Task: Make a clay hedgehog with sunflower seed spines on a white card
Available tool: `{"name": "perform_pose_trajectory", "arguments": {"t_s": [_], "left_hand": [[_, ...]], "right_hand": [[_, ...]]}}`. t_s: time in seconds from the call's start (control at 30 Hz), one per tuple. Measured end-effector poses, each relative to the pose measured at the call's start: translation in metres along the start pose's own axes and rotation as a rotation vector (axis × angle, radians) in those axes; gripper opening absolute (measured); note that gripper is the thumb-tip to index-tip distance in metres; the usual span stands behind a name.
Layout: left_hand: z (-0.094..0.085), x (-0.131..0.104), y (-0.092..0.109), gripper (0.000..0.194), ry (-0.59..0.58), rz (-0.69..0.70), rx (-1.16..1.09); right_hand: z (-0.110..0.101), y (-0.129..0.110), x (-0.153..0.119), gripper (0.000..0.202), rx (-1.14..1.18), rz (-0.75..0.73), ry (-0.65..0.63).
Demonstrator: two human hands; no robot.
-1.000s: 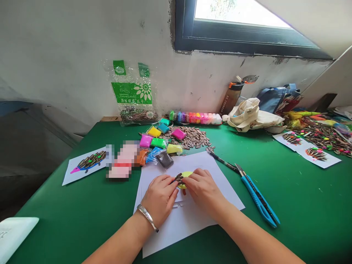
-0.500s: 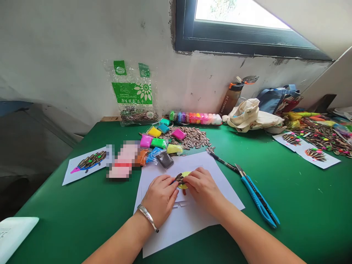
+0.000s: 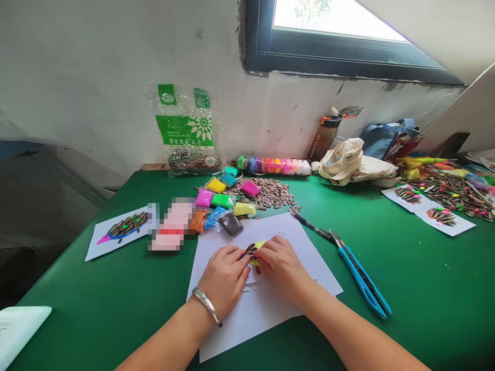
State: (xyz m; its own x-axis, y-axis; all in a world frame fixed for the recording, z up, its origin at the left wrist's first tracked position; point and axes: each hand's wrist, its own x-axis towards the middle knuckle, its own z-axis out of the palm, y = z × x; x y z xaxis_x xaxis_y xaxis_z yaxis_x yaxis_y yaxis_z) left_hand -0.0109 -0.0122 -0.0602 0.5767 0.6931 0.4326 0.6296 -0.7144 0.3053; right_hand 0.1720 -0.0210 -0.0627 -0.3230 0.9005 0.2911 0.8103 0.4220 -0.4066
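Observation:
Under my hands lies a small yellow clay shape (image 3: 261, 245) on white paper (image 3: 232, 335), with striped sunflower seeds (image 3: 251, 251) set on its left part. A brown bit of clay (image 3: 258, 269) sticks out below it. My left hand (image 3: 228, 270) rests on the paper from the left, fingers stretched and lying flat, their tips at the edge of the seeds. From the right, my right hand (image 3: 284, 265) has its thumb and forefinger drawn together over the yellow clay beside the seeds. Its fingertips hide whatever is between them.
Behind the paper are coloured clay packets (image 3: 222, 201) and a seed pile (image 3: 274, 193). A blue-handled cutting tool (image 3: 363, 281) and a dark pen-like tool (image 3: 311, 226) lie to the right. Seed-covered hedgehog pictures stand left (image 3: 126, 229) and right (image 3: 443, 216). A bottle (image 3: 325, 139) leans by the wall.
My right hand has shifted slightly left over the yellow clay, its fingers closer to the seeds. My left hand stays where it was. The whole view has moved a touch.

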Motion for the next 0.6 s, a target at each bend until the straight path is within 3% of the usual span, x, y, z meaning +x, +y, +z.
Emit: {"name": "perform_pose_trajectory", "arguments": {"t_s": [0.3, 0.6], "left_hand": [[0.001, -0.001, 0.000, 0.025, -0.004, 0.000, 0.005], [0.001, 0.001, 0.000, 0.025, -0.004, 0.001, 0.003]], "right_hand": [[-0.011, 0.003, -0.002, 0.012, 0.029, 0.091, 0.010], [-0.006, 0.003, 0.000, 0.015, 0.004, 0.100, -0.042]]}}
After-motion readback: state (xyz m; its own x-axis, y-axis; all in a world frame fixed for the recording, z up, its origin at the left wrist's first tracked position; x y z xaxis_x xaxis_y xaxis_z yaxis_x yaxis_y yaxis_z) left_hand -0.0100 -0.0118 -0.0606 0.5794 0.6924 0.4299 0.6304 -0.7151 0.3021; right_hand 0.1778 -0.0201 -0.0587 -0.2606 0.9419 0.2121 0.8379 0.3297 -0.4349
